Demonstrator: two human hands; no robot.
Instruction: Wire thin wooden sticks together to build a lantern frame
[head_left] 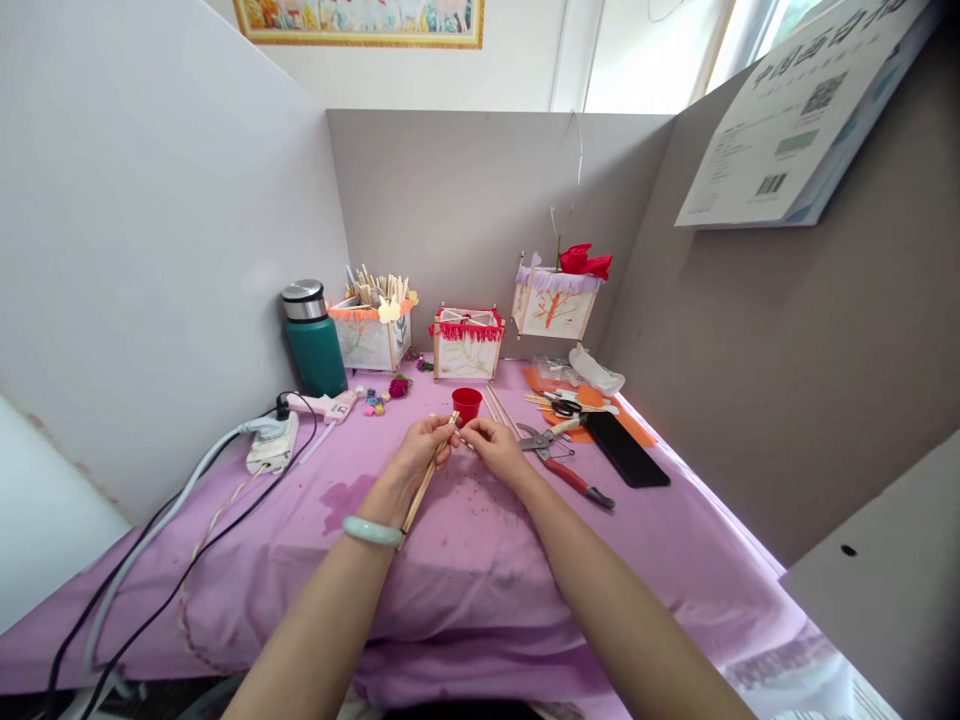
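Fingers of the left hand (pixel 425 447) are closed round thin wooden sticks (pixel 421 496), which slant down along the wrist beside a pale green bangle (pixel 372 531). Right hand (pixel 493 449): fingertips pinched together near the sticks' upper end, apparently on a small pale piece (pixel 466 441), too small to identify. Just beyond stands a red cup (pixel 466 402); to the right, red-handled shears (pixel 568 476) lie beside a black phone (pixel 627 450) on purple cloth (pixel 465 580).

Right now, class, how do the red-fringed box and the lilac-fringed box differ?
The red-fringed box is drawn on in green, the lilac-fringed box mainly in orange. The lilac-fringed box has a red flower at its top; the red-fringed box has none. Both have pale sides.
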